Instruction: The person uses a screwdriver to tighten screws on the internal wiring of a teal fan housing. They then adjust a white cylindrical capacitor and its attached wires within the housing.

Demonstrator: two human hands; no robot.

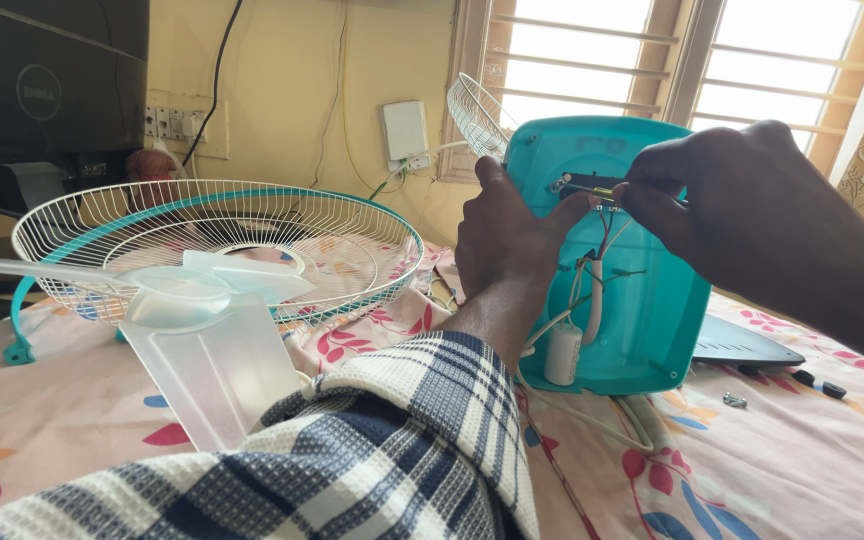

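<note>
So the teal fan housing [642,300] is standing upright on the floral bedsheet [802,460], open side toward the camera, over by the right half of the bed. Left hand [507,240] is wrapped around its left edge, fingers curled shut on the plastic, checked sleeve [402,440] running down to the bottom edge. Right hand [742,190] comes in from the right with thumb and fingertips pinched on a small brass-coloured part [602,192] at the top slot of the housing, where a few wires [602,240] hang down. One white cylinder capacitor [563,352] sits at the bottom left inside the housing. Moving outward: one clear fan blade [202,320] lies on the sheet left of the sleeve, one white wire guard [222,240] with a teal rim behind it, and a second guard [477,115] leans up behind the housing. A couple of small screws [734,400] and black bits [820,384] lie by the right edge. White box [405,130] on the yellow wall, dark monitor [47,80] top left.
</note>
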